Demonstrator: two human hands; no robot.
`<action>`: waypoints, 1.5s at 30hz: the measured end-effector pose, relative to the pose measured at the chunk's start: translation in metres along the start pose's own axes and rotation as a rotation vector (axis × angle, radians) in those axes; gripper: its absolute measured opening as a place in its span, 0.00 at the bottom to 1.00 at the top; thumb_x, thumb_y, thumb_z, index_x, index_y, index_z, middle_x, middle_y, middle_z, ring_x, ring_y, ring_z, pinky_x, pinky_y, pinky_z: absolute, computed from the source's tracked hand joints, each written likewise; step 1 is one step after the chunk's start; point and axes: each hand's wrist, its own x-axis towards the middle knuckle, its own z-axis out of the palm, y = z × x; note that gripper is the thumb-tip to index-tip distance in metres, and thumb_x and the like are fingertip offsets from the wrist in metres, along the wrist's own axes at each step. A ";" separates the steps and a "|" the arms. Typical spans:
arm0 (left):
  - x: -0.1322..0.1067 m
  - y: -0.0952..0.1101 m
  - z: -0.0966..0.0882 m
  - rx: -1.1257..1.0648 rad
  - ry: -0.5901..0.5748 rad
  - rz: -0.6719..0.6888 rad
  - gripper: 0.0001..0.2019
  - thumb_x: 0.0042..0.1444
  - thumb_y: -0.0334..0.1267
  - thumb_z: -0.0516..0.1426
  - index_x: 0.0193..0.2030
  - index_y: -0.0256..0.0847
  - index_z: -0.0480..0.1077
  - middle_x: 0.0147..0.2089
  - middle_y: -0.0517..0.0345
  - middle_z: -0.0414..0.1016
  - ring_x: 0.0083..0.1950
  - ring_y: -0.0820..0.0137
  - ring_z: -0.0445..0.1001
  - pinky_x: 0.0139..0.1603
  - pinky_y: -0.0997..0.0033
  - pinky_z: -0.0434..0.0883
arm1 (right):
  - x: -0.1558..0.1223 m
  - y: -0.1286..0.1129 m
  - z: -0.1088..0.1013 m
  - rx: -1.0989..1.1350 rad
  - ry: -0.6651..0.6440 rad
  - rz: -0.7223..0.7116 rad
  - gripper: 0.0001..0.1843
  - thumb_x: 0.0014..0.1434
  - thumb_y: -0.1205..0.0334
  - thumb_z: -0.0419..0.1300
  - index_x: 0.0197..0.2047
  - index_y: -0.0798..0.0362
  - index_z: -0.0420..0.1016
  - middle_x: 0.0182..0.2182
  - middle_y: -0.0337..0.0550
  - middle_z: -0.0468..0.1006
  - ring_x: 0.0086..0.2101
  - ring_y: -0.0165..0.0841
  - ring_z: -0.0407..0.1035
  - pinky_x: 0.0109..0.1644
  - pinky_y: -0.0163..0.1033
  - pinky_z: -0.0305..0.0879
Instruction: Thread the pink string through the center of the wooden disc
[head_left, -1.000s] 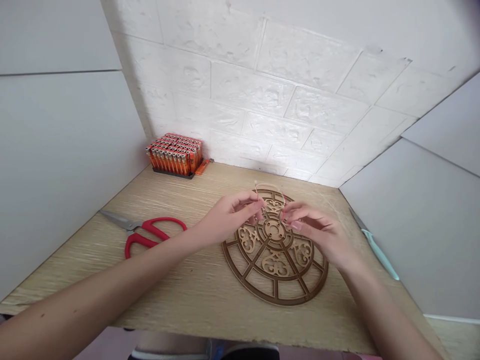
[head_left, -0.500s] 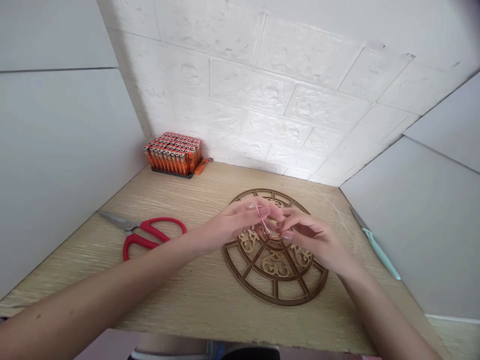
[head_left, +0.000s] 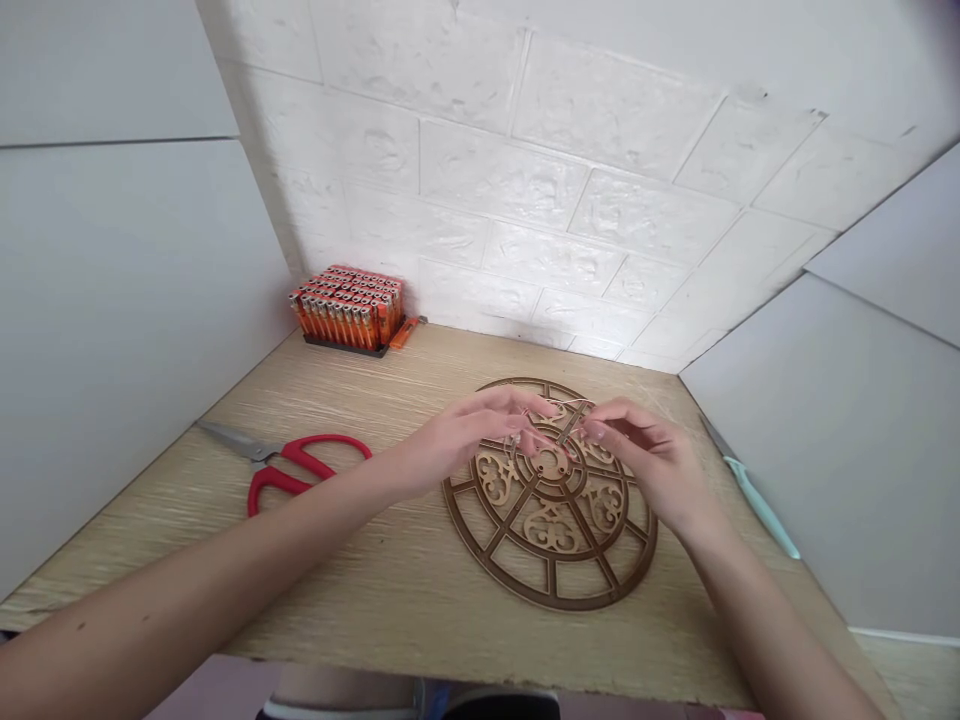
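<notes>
A thin red-and-white string (head_left: 574, 402) stretches between my two hands, above a round brown openwork trivet (head_left: 555, 590) with scroll patterns. My left hand (head_left: 491, 425) has the string looped about its fingers, which are bent and held slightly apart. On the other side, my right hand (head_left: 649, 450) pinches part of the string between thumb and forefinger. Both hands hover over the upper half of the trivet, hiding bits of its rim. Where the string passes behind the left fingers, its path is hard to make out.
Red-handled scissors (head_left: 292, 465) lie left of the trivet, partly behind my left forearm. A tray of orange lighters (head_left: 349, 310) stands at the back left, beside an orange cutter (head_left: 406, 332). A knife with a mint handle (head_left: 761, 510) lies along the right panel.
My hands have moved apart, the right one going right and slightly up. The string is now drawn out between them, and the middle of the trivet shows.
</notes>
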 end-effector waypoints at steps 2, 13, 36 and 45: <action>0.001 -0.001 0.001 0.056 0.058 -0.029 0.17 0.60 0.44 0.51 0.53 0.37 0.65 0.31 0.55 0.67 0.43 0.72 0.70 0.44 0.75 0.65 | 0.001 0.003 -0.002 0.034 0.051 0.031 0.12 0.57 0.53 0.62 0.35 0.54 0.74 0.34 0.43 0.74 0.36 0.32 0.67 0.39 0.33 0.62; 0.005 -0.015 -0.011 0.386 0.294 -0.101 0.22 0.55 0.52 0.55 0.48 0.36 0.66 0.32 0.58 0.67 0.32 0.79 0.66 0.32 0.82 0.63 | 0.005 0.022 -0.012 0.156 0.293 0.040 0.13 0.55 0.53 0.65 0.37 0.54 0.75 0.34 0.44 0.75 0.35 0.31 0.68 0.42 0.35 0.65; 0.007 -0.015 -0.013 0.292 0.342 -0.009 0.18 0.56 0.46 0.56 0.45 0.32 0.67 0.38 0.53 0.72 0.35 0.80 0.69 0.39 0.80 0.67 | 0.009 0.016 -0.015 0.446 0.514 0.013 0.09 0.49 0.59 0.69 0.32 0.54 0.75 0.32 0.42 0.72 0.36 0.29 0.67 0.39 0.32 0.65; 0.008 -0.008 -0.012 0.338 0.335 0.012 0.18 0.58 0.47 0.55 0.36 0.28 0.69 0.34 0.55 0.72 0.32 0.82 0.68 0.36 0.85 0.66 | 0.010 0.018 -0.015 0.427 0.547 -0.044 0.10 0.50 0.60 0.68 0.33 0.56 0.75 0.32 0.42 0.72 0.34 0.28 0.67 0.38 0.32 0.65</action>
